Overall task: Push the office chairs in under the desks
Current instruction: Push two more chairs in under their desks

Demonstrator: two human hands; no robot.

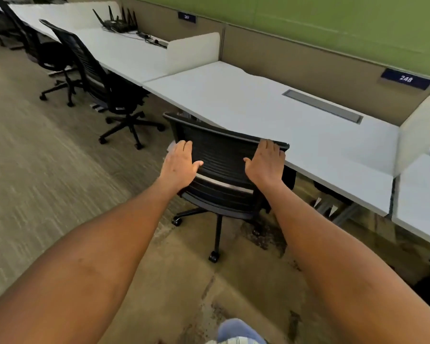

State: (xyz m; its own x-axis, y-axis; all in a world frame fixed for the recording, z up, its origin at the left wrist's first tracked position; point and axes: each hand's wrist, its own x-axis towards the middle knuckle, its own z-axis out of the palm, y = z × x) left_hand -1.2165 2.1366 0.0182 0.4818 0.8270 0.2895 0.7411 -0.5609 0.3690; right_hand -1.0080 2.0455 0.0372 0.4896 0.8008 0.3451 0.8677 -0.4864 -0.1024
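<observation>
Both arms out straight | left hand and right hand flat, fingers spread, gripping nothing, against chair back to shove evenly | chair at desk edge, seat going under

Both bare forearms stretch forward, roughly parallel. The left hand and right hand lie flat, palms forward, fingers straight and pointing up, thumbs angled inward toward each other.
</observation>
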